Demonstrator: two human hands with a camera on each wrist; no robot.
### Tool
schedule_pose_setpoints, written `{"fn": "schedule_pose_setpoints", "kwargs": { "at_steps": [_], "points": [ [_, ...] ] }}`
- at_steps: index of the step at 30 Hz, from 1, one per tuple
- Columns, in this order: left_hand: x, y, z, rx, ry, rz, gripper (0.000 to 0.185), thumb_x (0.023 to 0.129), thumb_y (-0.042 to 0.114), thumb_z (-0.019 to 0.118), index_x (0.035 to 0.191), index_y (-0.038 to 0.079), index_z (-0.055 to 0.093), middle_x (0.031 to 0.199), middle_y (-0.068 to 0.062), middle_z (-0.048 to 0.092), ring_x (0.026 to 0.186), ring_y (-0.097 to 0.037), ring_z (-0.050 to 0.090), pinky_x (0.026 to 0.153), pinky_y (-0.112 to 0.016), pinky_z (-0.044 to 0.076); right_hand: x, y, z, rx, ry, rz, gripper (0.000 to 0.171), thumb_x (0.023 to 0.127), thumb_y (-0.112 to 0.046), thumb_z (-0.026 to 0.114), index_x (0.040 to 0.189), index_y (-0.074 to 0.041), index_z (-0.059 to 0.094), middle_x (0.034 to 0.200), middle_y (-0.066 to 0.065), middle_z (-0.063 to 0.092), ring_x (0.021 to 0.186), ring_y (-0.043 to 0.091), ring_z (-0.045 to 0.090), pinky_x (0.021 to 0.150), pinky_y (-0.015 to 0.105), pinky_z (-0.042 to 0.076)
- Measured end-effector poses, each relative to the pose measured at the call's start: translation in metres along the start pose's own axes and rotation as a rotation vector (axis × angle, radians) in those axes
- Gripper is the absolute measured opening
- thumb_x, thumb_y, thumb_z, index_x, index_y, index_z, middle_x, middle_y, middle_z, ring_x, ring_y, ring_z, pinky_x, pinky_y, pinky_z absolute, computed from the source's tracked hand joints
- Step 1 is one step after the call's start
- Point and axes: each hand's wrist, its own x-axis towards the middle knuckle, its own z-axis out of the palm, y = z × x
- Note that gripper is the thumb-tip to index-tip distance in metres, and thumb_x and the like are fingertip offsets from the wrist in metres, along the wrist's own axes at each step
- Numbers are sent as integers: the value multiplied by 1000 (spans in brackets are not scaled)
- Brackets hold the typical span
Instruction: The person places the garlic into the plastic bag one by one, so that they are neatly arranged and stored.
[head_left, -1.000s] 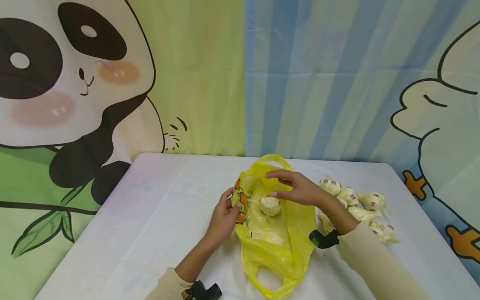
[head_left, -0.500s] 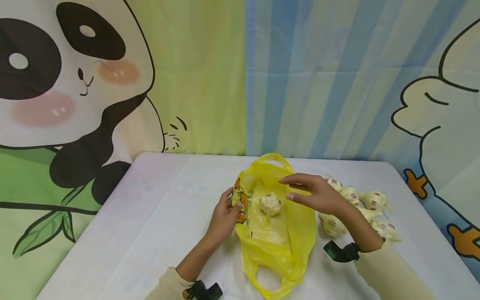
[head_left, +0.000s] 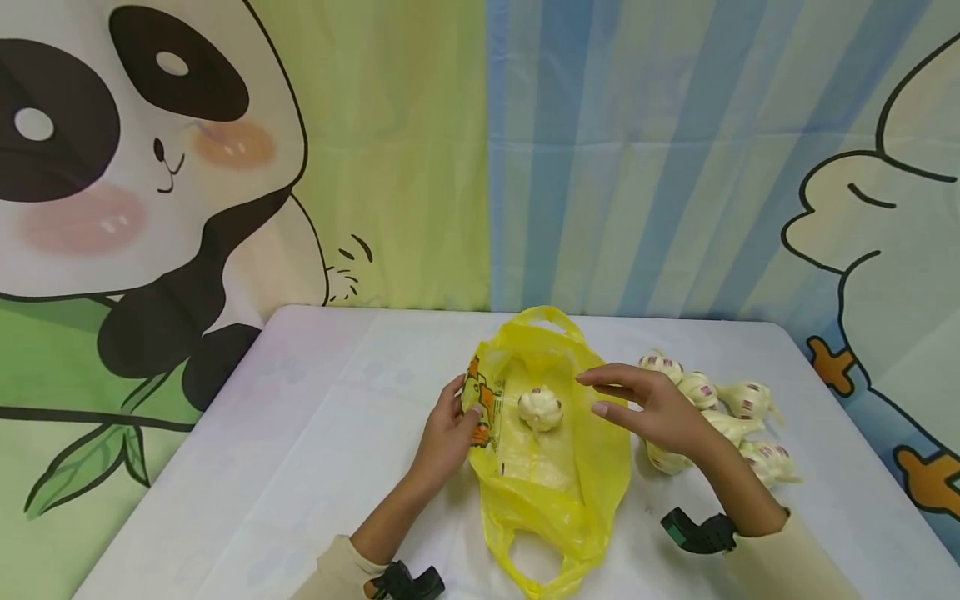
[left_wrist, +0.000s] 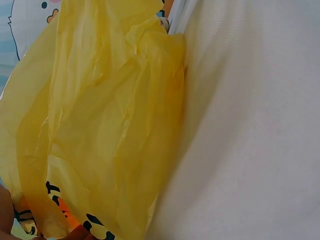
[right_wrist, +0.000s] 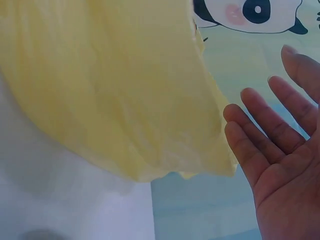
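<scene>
Near the front edge of the table (head_left: 315, 467), the lower handle loop of the yellow bag (head_left: 558, 467) is lying flat, w/ the bag stretching away toward the back edge, roughly in the table's middle.

The left hand (head_left: 450, 429) is pinching the bag's left rim, at the printed orange part, and is lifting it so the mouth is staying open. In the left wrist view only the yellow plastic (left_wrist: 95, 125) is filling the picture; the fingers are hardly showing there.

One garlic bulb (head_left: 540, 408) is lying inside the bag, on the lower plastic layer, between both hands.

The right hand (head_left: 652, 408) is hovering over the bag's right rim, palm down. Its fingers are spread and relaxed, holding nothing; the right wrist view is showing the same open fingers (right_wrist: 270, 135) beside the bag wall (right_wrist: 110, 90).

Just behind and to the right of this hand, toward the right edge, a pile of garlic bulbs (head_left: 720, 408) is waiting on the table, approx. five or six, some touching each other.

Step in hand, I think: one bulb is in, and the free hand is between the bag and the pile. Next move is probably needing the right hand to close around one bulb from the pile, w/o scattering the others, while the left is keeping the mouth wide.
</scene>
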Motion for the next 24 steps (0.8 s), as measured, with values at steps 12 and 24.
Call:
{"fn": "schedule_pose_setpoints", "kwargs": {
  "at_steps": [12, 24],
  "points": [
    [-3, 0, 2, 5, 11, 12, 60, 104, 20, 47, 155, 9, 18, 136, -19, 52, 109, -28, 61, 83, -36, 53, -28, 9, -3, 53, 172, -59, 34, 89, 12, 62, 121, 0, 64, 118, 15, 63, 108, 25, 60, 89, 28, 50],
    [-3, 4, 2, 18, 9, -18, 58, 103, 14, 46, 154, 5, 18, 130, -21, 55, 106, -31, 62, 81, -37, 53, -48, 21, -1, 82, 335, -74, 29, 86, 18, 60, 113, 8, 65, 109, 19, 64, 104, 20, 62, 86, 24, 51]
  ]
}}
